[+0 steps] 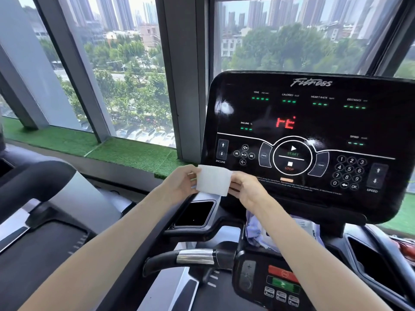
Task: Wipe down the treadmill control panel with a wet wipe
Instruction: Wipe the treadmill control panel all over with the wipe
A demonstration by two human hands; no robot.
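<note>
The black treadmill control panel fills the right of the head view, lit with red digits and green dashes. A white wet wipe, folded into a rectangle, is held in the air just below the panel's lower left corner. My left hand pinches its left edge and my right hand pinches its right edge. The wipe is apart from the panel face. Under my right forearm a pale blue wipe packet lies on the console shelf, partly hidden.
A black cup holder recess sits below my hands. A handlebar with a silver pulse grip crosses low centre, beside a small pad with red and green buttons. Another treadmill stands at left. Windows and a green turf ledge lie behind.
</note>
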